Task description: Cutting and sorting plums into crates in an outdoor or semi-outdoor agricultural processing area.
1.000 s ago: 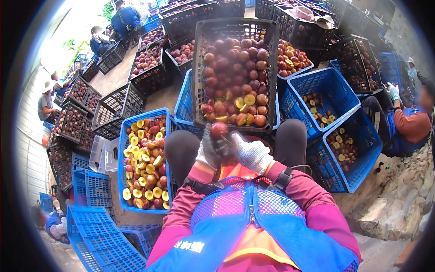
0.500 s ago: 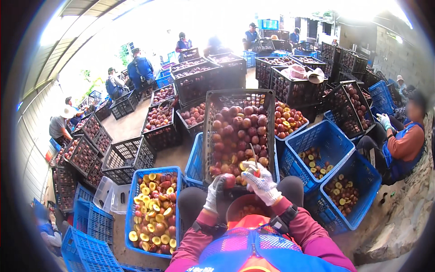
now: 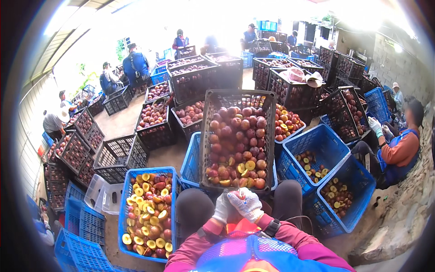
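Both hands wear white gloves and meet over my lap, just below the near rim of a black crate (image 3: pixel 206 136). My left hand (image 3: pixel 222 206) is closed; whatever it holds is hidden between the hands. Against it presses my right hand (image 3: pixel 246 203), also closed, its contents covered by the fingers. The tilted black crate holds dark red plums (image 3: pixel 240 136), with a few cut yellow halves near its lower edge. To my left stands a blue crate (image 3: pixel 122 217) full of plum halves (image 3: pixel 152 213) showing yellow flesh.
At my right are two blue crates (image 3: pixel 283 158) (image 3: pixel 324 222) with some plum halves low inside. An empty-looking black crate (image 3: pixel 120 158) and clear plastic boxes (image 3: pixel 111 199) lie left. Stacked plum crates (image 3: pixel 195 84) fill the background. A gloved co-worker (image 3: pixel 401 147) sits at right.
My hands have come together and down toward my lap. The plum in my left hand and the knife in my right, visible before, are now out of sight. The view has shifted slightly.
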{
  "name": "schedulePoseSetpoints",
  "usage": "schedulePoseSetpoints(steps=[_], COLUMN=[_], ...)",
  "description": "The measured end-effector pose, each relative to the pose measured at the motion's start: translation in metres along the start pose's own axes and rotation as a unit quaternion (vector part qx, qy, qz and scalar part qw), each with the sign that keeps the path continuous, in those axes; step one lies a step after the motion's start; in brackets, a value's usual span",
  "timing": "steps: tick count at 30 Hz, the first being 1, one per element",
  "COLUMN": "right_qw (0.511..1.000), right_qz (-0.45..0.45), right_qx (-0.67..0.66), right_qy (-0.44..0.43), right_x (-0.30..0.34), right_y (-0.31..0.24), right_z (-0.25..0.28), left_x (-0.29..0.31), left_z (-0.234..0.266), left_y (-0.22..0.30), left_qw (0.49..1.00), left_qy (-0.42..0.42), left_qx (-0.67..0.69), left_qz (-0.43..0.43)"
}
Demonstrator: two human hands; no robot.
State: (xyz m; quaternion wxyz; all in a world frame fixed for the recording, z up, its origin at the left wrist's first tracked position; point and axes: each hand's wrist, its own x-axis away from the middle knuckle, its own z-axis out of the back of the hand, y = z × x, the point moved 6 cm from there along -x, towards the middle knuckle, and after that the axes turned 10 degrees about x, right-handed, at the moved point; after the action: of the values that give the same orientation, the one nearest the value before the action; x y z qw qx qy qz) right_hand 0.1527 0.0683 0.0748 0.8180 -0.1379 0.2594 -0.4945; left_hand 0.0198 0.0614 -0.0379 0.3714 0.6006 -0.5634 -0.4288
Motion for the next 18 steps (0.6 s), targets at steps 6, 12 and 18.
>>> schedulePoseSetpoints(steps=[6,12,18], right_qw=[0.996,0.998,0.989], right_qz=[0.023,0.008,0.091], right_qx=[0.089,0.057,0.114], right_qy=[0.001,-0.028,-0.027], right_x=[-0.006,-0.019,-0.018], right_y=[-0.011,-0.002,0.006], right_z=[0.000,0.015,0.035], left_x=[0.005,-0.003,-0.009], left_z=[0.003,-0.036,-0.094], left_y=[-0.013,0.051,0.130], left_qw=[0.977,0.984,0.959], left_qy=[-0.071,-0.155,-0.235], left_qx=[0.089,-0.035,-0.120], left_qz=[0.183,0.077,-0.101])
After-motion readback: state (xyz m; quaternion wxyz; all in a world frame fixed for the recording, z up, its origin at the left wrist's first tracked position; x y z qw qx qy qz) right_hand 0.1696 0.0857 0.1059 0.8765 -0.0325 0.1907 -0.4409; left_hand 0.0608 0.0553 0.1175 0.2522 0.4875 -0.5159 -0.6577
